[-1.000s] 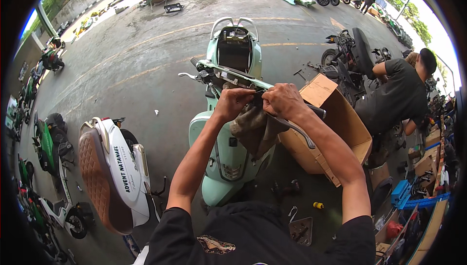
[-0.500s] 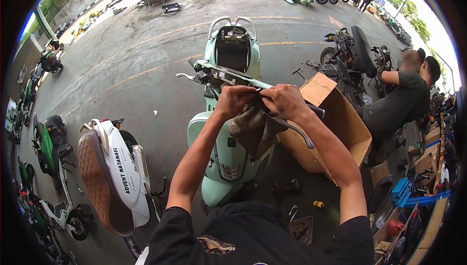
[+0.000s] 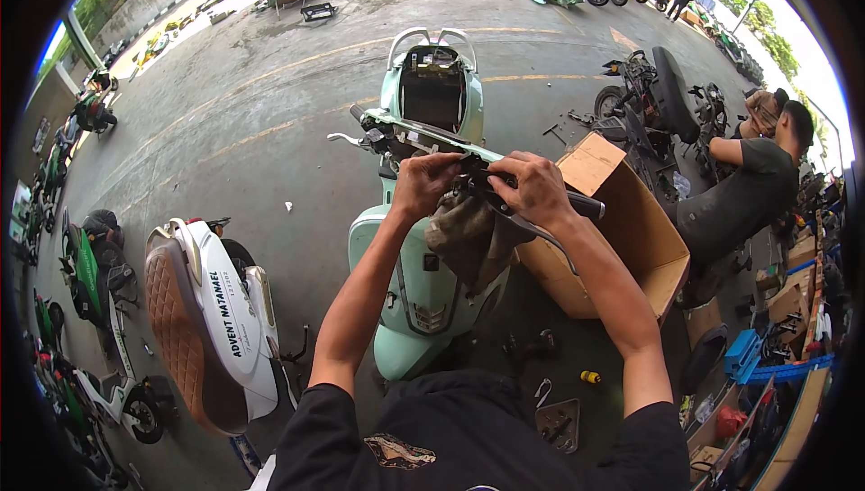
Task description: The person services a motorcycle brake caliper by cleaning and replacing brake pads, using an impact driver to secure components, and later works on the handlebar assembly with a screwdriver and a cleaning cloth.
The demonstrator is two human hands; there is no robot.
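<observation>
A mint-green scooter stands in front of me, its handlebar cover loosened and dark wiring and parts exposed. My left hand is closed in a pinch at the middle of the handlebar. My right hand pinches just to its right. Between the fingertips is a small dark piece, too small to name. A grey-brown rag drapes over the front below my hands. The black handlebar grip sticks out beyond my right hand, and a silver brake lever points out on the left.
An open cardboard box stands close on the right, beside a crouching co-worker and stripped motorbikes. A white scooter with a brown quilted seat is at left. A yellow item and a parts tray lie below.
My fingertips have shifted slightly and my right hand's fingers have rolled, showing more of the dark piece between them. The co-worker at the right has raised and turned the head.
</observation>
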